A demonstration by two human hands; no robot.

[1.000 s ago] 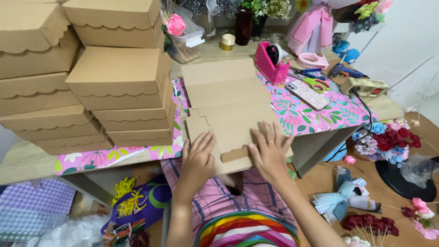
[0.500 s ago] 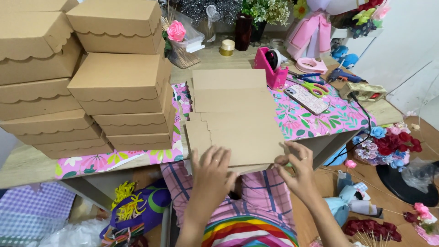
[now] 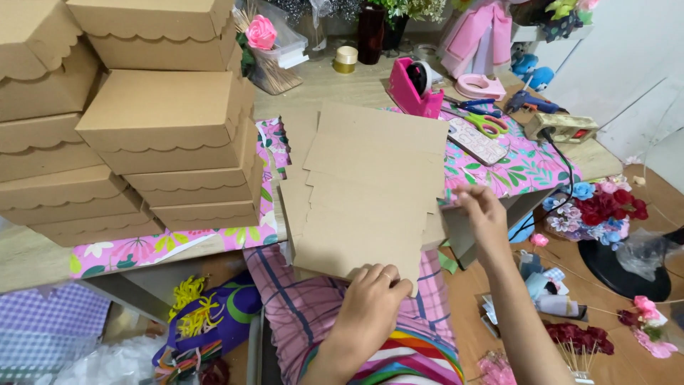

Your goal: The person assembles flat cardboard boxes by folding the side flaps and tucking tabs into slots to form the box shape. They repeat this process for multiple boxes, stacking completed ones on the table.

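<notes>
A flat brown cardboard box blank (image 3: 370,192) is tilted up off the table in front of me, its near edge over my lap. My left hand (image 3: 370,303) grips that near bottom edge. My right hand (image 3: 481,214) pinches the blank's right side flap. Under it a second flat cardboard piece (image 3: 299,142) lies on the floral table cover (image 3: 520,167).
Stacks of finished brown scalloped-lid boxes (image 3: 164,121) fill the table's left half. A pink tape dispenser (image 3: 417,89), green-handled scissors (image 3: 484,122), a phone (image 3: 476,140), a glue gun (image 3: 531,103) and a power strip (image 3: 563,127) lie at right. Artificial flowers (image 3: 595,203) sit on the floor.
The cardboard blank has been lifted and pulled toward me. My left hand shifted to its bottom edge and my right hand moved out to its right flap.
</notes>
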